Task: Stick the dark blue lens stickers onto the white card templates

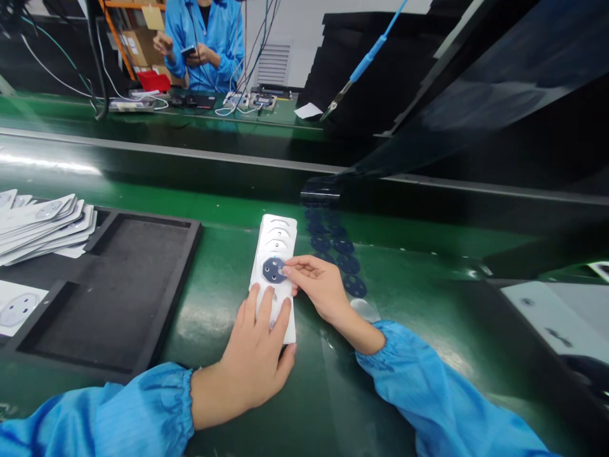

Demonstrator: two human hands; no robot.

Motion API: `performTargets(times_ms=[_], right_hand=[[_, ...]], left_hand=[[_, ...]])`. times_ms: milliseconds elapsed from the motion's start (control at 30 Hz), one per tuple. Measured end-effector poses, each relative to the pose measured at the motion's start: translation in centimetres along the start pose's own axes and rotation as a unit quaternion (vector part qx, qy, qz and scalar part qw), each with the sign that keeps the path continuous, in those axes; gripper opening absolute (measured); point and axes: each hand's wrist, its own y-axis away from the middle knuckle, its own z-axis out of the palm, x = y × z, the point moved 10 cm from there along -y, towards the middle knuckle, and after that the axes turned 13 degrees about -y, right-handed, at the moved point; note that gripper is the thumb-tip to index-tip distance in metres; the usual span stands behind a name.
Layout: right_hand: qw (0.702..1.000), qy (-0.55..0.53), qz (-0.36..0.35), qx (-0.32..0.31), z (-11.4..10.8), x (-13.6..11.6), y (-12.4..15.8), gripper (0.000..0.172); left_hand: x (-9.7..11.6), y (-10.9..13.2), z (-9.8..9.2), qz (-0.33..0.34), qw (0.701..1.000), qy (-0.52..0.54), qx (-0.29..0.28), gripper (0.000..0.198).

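Note:
A narrow white panel [277, 236] lies on the green work surface, seemingly with others stacked under it. On its middle sits a dark blue round sticker [271, 271] with small holes. The thumb and forefinger of my right hand [320, 284] pinch this sticker at its right edge. My left hand [257, 355] rests flat over the panel's near half, fingers spread and touching it, with the thumb by its lower right corner. Beyond my right hand, a clear strip carries several similar dark round stickers [349, 263].
At the left lies a black tray [128, 292], with a pile of white panels [42, 225] on its far side. A blue-handled tool [364, 66] hangs above the back. A person in blue [204, 44] holds a phone across the bench. White sheets [556, 311] lie at the right.

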Motion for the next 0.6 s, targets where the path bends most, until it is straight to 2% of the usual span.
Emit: performTargets(times_ms=[433, 600], right_hand=[[1.0, 0.018, -0.005, -0.003, 0.02, -0.05, -0.05, 0.031], [0.995, 0.091, -0.034, -0.017, 0.21, -0.23, 0.31, 0.027]], left_hand=[[-0.05, -0.02, -0.09, -0.005, 1.0, 0.003, -0.001, 0.063], [0.0, -0.04, -0.1, -0.002, 1.0, 0.0, 0.0, 0.063]])
